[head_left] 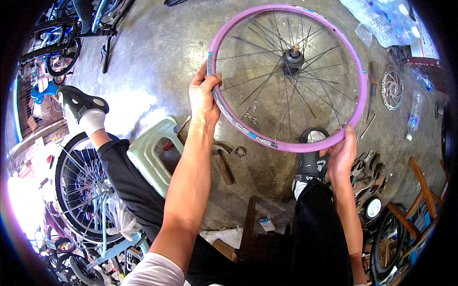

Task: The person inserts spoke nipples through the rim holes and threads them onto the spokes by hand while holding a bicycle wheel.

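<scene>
A purple bicycle wheel rim (291,147) is held out over the floor between my two hands. My left hand (204,94) is closed on its left side, thumb on the near face. At the lower right, my right hand (341,155) grips the rim with the fingers partly behind it. Inside the rim sits a dark hub (293,62) with a bare axle end pointing up. Many black spokes fan out from the hub; several cross at uneven angles, and I cannot tell which ones are fastened to the rim. No tire shows on the rim.
A pale green stool (151,143) stands by my left leg, with a hammer (223,164) nearby. To the right lie a brake disc (392,87), a plastic bottle (414,114) and work gloves (369,176). Bicycles and a spoked wheel (86,186) crowd the left.
</scene>
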Tool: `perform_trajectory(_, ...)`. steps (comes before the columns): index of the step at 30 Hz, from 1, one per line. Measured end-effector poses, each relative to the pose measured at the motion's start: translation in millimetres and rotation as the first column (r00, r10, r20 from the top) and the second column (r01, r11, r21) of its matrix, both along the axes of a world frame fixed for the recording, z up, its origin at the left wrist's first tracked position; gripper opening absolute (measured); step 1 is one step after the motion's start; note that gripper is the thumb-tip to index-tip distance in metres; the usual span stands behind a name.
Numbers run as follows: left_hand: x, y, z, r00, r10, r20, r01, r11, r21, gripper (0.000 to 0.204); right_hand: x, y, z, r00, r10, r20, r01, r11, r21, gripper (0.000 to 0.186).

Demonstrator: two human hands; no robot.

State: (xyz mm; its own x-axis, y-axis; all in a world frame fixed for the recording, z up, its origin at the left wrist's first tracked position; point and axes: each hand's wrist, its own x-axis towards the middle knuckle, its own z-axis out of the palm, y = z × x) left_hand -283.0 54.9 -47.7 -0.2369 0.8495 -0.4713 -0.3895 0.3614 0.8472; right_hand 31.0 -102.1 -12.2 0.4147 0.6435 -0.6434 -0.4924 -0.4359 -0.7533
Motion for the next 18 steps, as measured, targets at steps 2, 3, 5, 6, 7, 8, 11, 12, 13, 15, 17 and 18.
perform_trajectory(2, -3.9, 1.1, -1.9, 0.999, -0.031, -0.006, 0.031, 0.999, 0.007, 0.059, -0.8, 0.1, 0.5, 1.0, 0.001, 0.004, -0.001, 1.0, 0.002, 0.037)
perform_trajectory(3, -4.9, 1.4, -2.6, 0.999, -0.047, -0.009, 0.047, 0.999, 0.01, 0.059, -0.8, 0.5, 1.2, 1.0, 0.005, 0.008, -0.005, 1.0, 0.003, 0.037)
perform_trajectory(5, -3.5, 1.4, -3.1, 0.998, -0.057, -0.024, 0.058, 0.998, 0.002, 0.057, -1.9, 2.4, 3.2, 1.0, 0.006, 0.021, -0.006, 1.0, 0.001, 0.036)
perform_trajectory(6, -2.4, 1.9, -2.3, 0.997, -0.063, -0.032, 0.063, 0.998, -0.002, 0.056, -3.4, 4.2, 4.7, 1.0, 0.005, 0.031, -0.005, 1.0, -0.003, 0.035)
perform_trajectory(7, -2.1, 2.4, -1.1, 0.999, -0.046, -0.029, 0.045, 0.999, -0.023, 0.056, -4.6, 5.9, 6.1, 0.999, 0.003, 0.041, -0.003, 1.0, -0.007, 0.034)
perform_trajectory(8, -1.1, 2.0, 1.2, 0.999, -0.028, -0.024, 0.027, 0.999, -0.046, 0.056, -5.5, 6.9, 7.7, 0.999, 0.01, 0.041, -0.01, 1.0, -0.002, 0.034)
perform_trajectory(11, -4.2, 1.5, 1.7, 0.999, -0.031, -0.028, 0.029, 0.996, -0.079, 0.056, -5.2, 6.9, 9.3, 0.999, 0.031, 0.041, -0.032, 0.999, 0.013, 0.036)
perform_trajectory(12, -5.1, 1.4, 1.5, 0.999, -0.041, -0.032, 0.038, 0.996, -0.083, 0.056, -3.7, 5.4, 8.0, 0.998, 0.039, 0.042, -0.04, 0.999, 0.017, 0.039)
perform_trajectory(13, -4.3, 0.7, 0.4, 0.998, -0.033, -0.061, 0.027, 0.995, -0.093, 0.056, -1.5, 3.9, 7.0, 0.998, 0.047, 0.042, -0.048, 0.999, 0.022, 0.042)
perform_trajectory(15, -1.0, -0.1, 5.0, 0.992, -0.012, -0.125, -0.002, 0.994, -0.109, 0.055, 5.7, 3.2, 12.5, 0.987, 0.125, 0.102, -0.113, 0.987, -0.116, 0.047)
perform_trajectory(17, 3.5, -2.7, 3.2, 0.986, 0.026, -0.165, -0.049, 0.989, -0.136, 0.055, 27.9, -6.5, 8.6, 0.933, 0.271, 0.235, -0.213, 0.946, -0.244, 0.058)
perform_trajectory(18, 6.4, -3.0, 2.6, 0.981, 0.047, -0.19, -0.075, 0.987, -0.143, 0.055, 42.1, -14.7, 3.5, 0.829, 0.338, 0.445, -0.218, 0.929, -0.299, 0.053)
